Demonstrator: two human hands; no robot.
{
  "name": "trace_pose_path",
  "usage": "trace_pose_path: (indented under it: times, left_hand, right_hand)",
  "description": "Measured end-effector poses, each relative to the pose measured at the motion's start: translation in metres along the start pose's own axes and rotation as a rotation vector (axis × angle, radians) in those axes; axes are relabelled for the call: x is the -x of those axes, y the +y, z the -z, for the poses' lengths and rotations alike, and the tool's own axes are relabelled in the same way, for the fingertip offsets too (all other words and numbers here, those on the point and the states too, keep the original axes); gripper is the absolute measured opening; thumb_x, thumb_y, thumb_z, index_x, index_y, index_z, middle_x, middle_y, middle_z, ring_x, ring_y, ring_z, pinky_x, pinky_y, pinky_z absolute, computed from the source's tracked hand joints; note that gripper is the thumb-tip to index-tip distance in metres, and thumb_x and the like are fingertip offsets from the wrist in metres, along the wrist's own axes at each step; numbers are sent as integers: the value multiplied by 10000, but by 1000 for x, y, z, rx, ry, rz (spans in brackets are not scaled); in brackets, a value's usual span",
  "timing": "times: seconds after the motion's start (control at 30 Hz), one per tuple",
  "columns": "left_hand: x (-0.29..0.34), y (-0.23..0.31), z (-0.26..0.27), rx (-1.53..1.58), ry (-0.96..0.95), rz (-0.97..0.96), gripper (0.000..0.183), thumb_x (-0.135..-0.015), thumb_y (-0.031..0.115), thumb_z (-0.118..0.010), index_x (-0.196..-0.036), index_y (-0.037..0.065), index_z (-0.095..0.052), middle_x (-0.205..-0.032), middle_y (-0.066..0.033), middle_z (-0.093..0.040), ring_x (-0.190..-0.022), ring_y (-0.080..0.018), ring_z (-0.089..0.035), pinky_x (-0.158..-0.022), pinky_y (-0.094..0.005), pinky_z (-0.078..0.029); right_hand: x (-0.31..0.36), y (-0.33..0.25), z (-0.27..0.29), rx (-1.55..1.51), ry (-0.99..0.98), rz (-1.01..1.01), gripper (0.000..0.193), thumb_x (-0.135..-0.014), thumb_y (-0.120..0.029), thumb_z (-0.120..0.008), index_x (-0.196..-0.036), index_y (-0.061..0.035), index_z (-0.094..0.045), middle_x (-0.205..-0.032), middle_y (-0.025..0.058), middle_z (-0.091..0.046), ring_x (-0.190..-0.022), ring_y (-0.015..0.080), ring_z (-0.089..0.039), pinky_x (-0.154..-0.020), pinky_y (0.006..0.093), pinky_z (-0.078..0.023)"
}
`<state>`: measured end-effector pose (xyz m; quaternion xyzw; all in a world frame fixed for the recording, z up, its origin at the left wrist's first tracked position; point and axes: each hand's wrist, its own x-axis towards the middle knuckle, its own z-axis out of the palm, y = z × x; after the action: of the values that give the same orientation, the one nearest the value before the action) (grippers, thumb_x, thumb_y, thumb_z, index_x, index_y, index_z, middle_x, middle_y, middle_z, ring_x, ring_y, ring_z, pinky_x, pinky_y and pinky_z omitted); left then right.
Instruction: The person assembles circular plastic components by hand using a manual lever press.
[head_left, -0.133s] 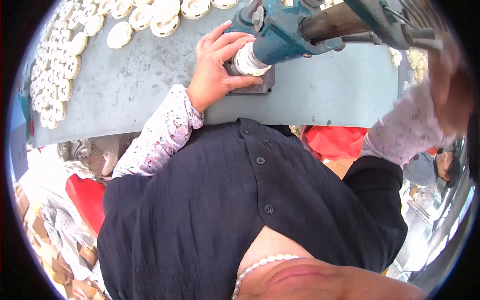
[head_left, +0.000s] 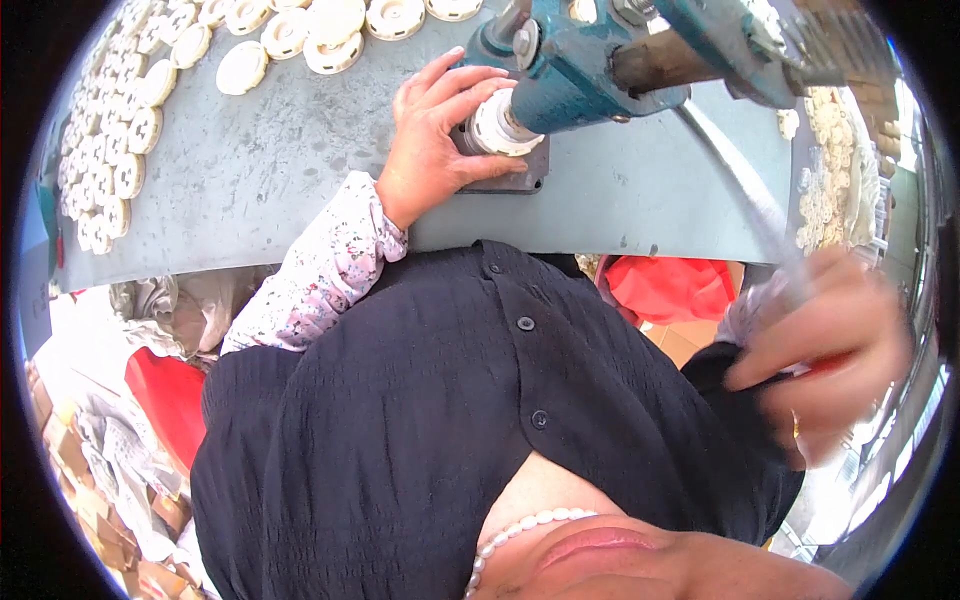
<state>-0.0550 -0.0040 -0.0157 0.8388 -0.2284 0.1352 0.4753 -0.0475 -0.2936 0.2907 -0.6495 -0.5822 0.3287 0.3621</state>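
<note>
At the person's right, the right hand (head_left: 828,345) curls near a metal lever (head_left: 742,178), too blurred to tell its grip. On the counter (head_left: 270,160), the half-curled left hand (head_left: 428,145) clasps a white round piece (head_left: 490,130) beneath the teal press (head_left: 570,75); cream discs (head_left: 243,68) lie beyond.

On the scuffed grey table (head_left: 260,180) lie many round cream discs (head_left: 242,68), at left and far side. A teal press (head_left: 572,85) with dark base plate (head_left: 515,183) also stands there.
</note>
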Motion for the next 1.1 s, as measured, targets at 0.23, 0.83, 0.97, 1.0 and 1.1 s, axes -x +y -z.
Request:
trace_pose_path:
  times: [0.23,0.83,0.97,1.0,1.1]
  left_hand:
    - [-5,-3,-4,113,-43,-6,1079,-585,414,-989,-1527,126,-548,-1631,-114,-425,-1534,-423,-322,-1243,-568,-246]
    - [-50,-5,36,211,-179,-165,643,-595,329,-952,-1154,79,-758,-1277,-90,-706,-1416,-368,-512,-1208,-512,-345]
    - [-50,-38,70,-359,138,-91,797,-608,439,-948,-1286,106,-693,-1444,-103,-589,-1447,-389,-432,-1210,-555,-305]
    - [-54,-42,78,-584,233,-65,914,-601,493,-959,-1365,101,-648,-1508,-111,-534,-1467,-391,-398,-1210,-570,-289]
    - [-46,-46,80,-646,239,-31,1156,-617,626,-927,-1523,60,-487,-1567,-168,-442,-1475,-413,-366,-1206,-595,-269]
  right_hand:
    - [-18,119,-185,502,391,-151,167,-760,-125,-742,-786,-109,-578,-863,40,-587,-646,245,-608,-605,397,-511]
    - [-42,-5,-84,-534,1327,277,522,-1107,-332,-519,-1420,84,-555,-1347,249,-669,-662,215,-717,-569,293,-546]
    - [-4,113,-63,338,1558,-421,375,-1086,-318,-582,-1258,-5,-694,-1072,140,-764,-655,161,-705,-591,269,-495]
    - [14,144,-71,376,1470,-713,328,-1077,-311,-596,-1194,-37,-734,-943,108,-779,-666,139,-702,-601,276,-486]
    - [22,221,-105,450,1047,-1339,290,-994,-308,-654,-1148,-75,-734,-894,184,-738,-832,390,-724,-725,469,-542]
